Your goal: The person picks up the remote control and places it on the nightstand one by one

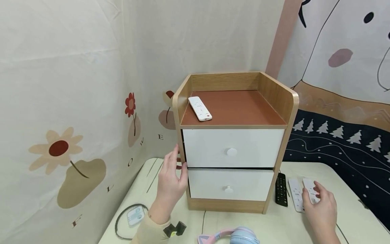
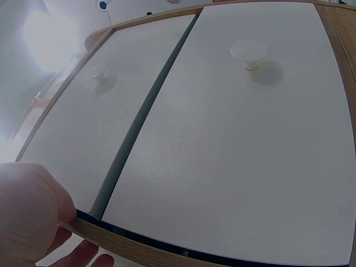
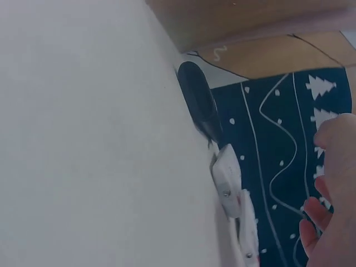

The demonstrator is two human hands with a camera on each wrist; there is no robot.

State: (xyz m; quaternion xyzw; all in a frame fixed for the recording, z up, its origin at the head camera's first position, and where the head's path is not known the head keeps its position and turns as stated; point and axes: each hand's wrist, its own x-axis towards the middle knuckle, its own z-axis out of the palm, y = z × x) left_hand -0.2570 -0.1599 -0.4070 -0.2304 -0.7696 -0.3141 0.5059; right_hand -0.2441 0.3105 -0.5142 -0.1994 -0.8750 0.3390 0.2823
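Note:
My left hand (image 1: 171, 179) rests against the left edge of a wooden cabinet (image 1: 225, 205). Its thumb lies at the front edge and its fingers reach along the outer side; the left wrist view shows the fingertips partly hidden past the side panel (image 2: 133, 249). Both white drawers, an upper drawer (image 1: 207, 147) and a lower drawer (image 1: 207, 184), are pushed in. Above two white remotes, a left one (image 1: 295, 195) and a right one (image 1: 310, 185), hovers my right hand (image 1: 323, 210), fingers loosely bent with nothing between them. A black remote (image 1: 281, 189) lies between these and the cabinet.
Another white remote (image 1: 200, 108) lies on the cabinet's brown top, inside its raised rim. Pink and blue headphones (image 1: 243, 235) sit at the table's front. A black cord loop (image 1: 117, 220) with a pale blue and white item (image 1: 135, 216) lies left. Printed curtains (image 1: 91, 67) stand behind.

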